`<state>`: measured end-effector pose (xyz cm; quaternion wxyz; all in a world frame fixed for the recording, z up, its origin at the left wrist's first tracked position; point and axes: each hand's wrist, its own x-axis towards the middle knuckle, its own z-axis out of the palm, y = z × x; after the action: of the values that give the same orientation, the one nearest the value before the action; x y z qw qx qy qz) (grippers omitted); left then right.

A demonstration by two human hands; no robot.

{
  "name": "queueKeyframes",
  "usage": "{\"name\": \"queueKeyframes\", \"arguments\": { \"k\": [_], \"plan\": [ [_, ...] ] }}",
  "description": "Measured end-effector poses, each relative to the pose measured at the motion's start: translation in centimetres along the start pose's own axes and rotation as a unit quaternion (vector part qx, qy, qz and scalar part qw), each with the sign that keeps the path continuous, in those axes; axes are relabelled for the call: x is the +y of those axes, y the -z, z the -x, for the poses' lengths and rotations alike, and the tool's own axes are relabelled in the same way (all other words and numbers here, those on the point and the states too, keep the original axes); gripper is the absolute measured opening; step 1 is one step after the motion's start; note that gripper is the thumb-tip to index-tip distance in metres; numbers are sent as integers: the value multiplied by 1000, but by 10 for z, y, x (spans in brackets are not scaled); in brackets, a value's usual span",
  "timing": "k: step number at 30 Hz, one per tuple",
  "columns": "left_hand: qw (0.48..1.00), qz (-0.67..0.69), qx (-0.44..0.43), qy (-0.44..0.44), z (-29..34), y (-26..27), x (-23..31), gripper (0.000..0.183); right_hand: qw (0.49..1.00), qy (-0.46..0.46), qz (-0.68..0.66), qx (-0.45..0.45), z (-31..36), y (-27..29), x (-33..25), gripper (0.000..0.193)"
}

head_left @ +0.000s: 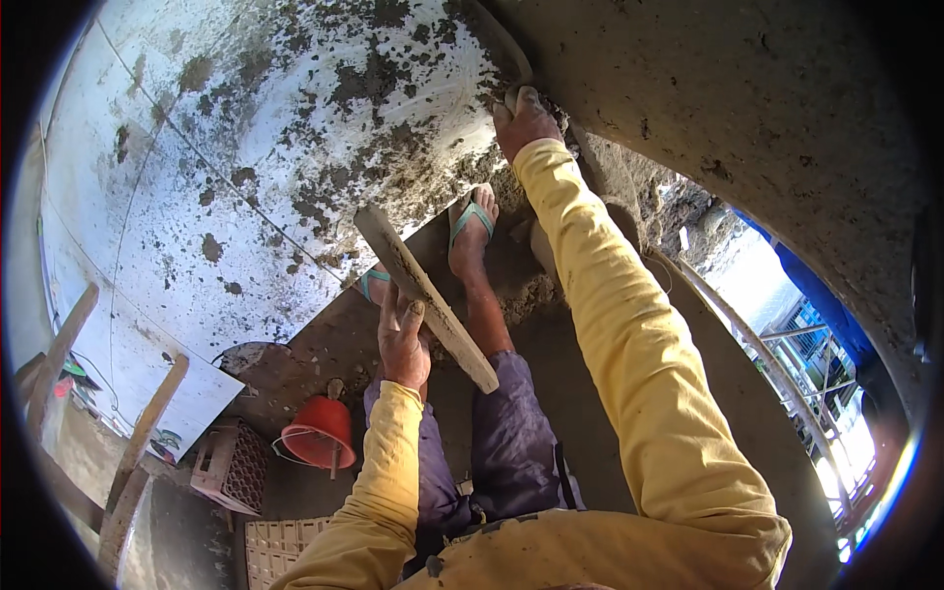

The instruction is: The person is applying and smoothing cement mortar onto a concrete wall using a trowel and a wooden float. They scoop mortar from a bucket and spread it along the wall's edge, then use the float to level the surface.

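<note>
My left hand (403, 349) is closed on a long, mortar-stained wooden board (433, 310), gripping it near its middle. The board slants in front of my legs, over my sandalled feet. My right hand (526, 123) reaches far forward, its fingers curled at the edge of the grey plastered wall (708, 88). Whatever those fingers hold, if anything, is hidden. Next to that hand lies a white sheet (324, 128) spattered with clumps of wet grey mortar.
A red bucket (320, 433) stands left of my legs, beside a brownish plastic crate (231, 467). Another pale crate (280, 551) is at the lower edge. Wooden poles (147, 423) rise at far left. On the right, a wooden pole (757, 344) and blue tarp (806, 285) show in a bright opening.
</note>
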<state>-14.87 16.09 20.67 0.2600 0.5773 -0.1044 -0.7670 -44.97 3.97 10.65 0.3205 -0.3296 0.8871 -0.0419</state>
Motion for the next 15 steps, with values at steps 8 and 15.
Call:
{"name": "queueKeyframes", "arguments": {
  "k": [8, 15],
  "plan": [
    [1000, 6, -18, -1, 1, 3, 8, 66, 991, 129, -18, -18, 88, -38, 47, 42],
    [1000, -20, 3, 2, 6, 3, 19, 58, 994, 33, -67, 76, 97, 9, 60, 37]
  ]
}}
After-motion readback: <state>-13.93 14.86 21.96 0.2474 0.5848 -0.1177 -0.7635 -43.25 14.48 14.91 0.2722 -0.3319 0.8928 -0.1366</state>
